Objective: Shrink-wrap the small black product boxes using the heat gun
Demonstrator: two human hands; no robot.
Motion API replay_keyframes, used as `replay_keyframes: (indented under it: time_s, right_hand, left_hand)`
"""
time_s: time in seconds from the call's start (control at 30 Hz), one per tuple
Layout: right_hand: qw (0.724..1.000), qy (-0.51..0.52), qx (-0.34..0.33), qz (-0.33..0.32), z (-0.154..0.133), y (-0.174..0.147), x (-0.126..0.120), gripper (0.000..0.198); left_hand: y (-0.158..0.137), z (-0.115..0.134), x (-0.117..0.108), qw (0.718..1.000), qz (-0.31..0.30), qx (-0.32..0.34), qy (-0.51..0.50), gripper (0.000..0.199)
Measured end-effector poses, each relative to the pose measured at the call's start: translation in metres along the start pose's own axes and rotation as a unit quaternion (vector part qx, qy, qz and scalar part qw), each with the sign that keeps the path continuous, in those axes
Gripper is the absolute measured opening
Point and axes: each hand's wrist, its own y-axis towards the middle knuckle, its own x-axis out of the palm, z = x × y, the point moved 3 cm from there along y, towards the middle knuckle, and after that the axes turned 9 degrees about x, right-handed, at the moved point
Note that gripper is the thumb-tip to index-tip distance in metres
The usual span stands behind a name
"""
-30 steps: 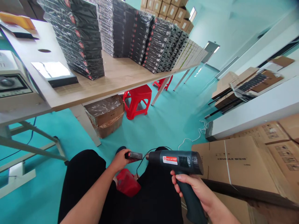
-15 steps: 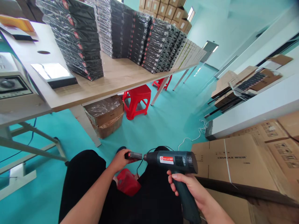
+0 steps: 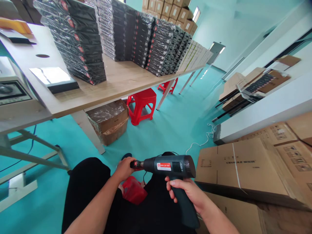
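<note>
My right hand [image 3: 184,191] is closed round the handle of a dark green heat gun [image 3: 168,165] with a red and white label. The gun points left across my lap. My left hand [image 3: 125,168] grips a small black box [image 3: 136,164] with red on it, apparently film-wrapped. The gun's nozzle overlaps the right part of the box in view; whether they touch I cannot tell. A black cord shows behind the gun. Below the left hand, between my legs, is a red plastic stool or similar red object [image 3: 133,190], partly hidden.
Film-wrapped black boxes [image 3: 161,47] stand in stacks on the long wooden table [image 3: 117,87]. Under it are an open carton [image 3: 114,125] with clear film and a red stool [image 3: 141,104]. Large cartons [image 3: 234,165] stand close on my right. A white cord [image 3: 203,139] lies on the floor.
The heat gun in my right hand has moved left, so its nozzle now overlaps the small box. My left hand has stayed nearly in place. The view has shifted slightly.
</note>
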Motion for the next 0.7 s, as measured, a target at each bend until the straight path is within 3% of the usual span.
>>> replay_keyframes:
  time_s: [0.23, 0.53, 0.63, 0.7]
  right_hand:
    - [0.998, 0.042, 0.012, 0.052, -0.004, -0.019, -0.028, 0.025]
    - [0.993, 0.102, 0.016, 0.053, 0.002, -0.019, -0.028, 0.025]
    - [0.989, 0.144, 0.016, 0.032, 0.008, -0.025, -0.034, 0.025]
    - [0.985, 0.171, 0.024, 0.010, 0.013, -0.033, -0.039, 0.026]
  left_hand:
    - [0.003, 0.004, -0.001, 0.984, 0.040, -0.008, -0.173, 0.036]
    - [0.003, 0.006, 0.000, 0.937, 0.052, -0.058, -0.341, 0.040]
    - [0.001, 0.007, -0.011, 0.890, 0.079, -0.075, -0.442, 0.039]
    - [-0.001, 0.005, -0.018, 0.825, 0.092, -0.124, -0.544, 0.035]
